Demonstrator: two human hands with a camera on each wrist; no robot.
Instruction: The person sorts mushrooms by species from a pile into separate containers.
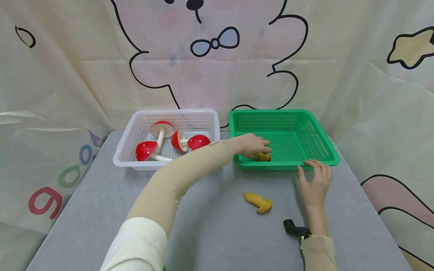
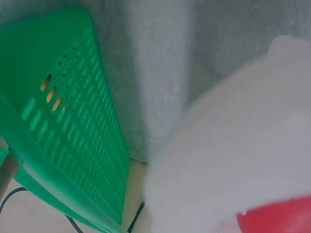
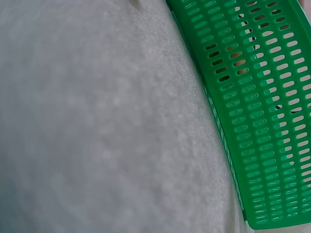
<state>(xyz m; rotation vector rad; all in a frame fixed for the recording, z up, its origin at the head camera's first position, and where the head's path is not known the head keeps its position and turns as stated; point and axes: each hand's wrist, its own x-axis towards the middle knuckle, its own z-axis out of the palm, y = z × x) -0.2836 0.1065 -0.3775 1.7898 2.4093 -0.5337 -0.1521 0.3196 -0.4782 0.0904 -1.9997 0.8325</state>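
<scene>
Green basket (image 1: 318, 141) rim under right hand (image 1: 314, 183)

A staged tabletop recording set rather than a lived-in room: a grey felt-covered table (image 1: 210, 233) is walled in by a draped cartoon-print cloth backdrop (image 1: 210, 64), with toy-filled plastic baskets (image 1: 217, 124).

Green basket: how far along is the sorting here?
Done: red mushrooms lie in the white basket. In hand: the left hand holds a yellow piece inside the green basket, which the right hand touches. Left: one yellow piece on the table.
</scene>
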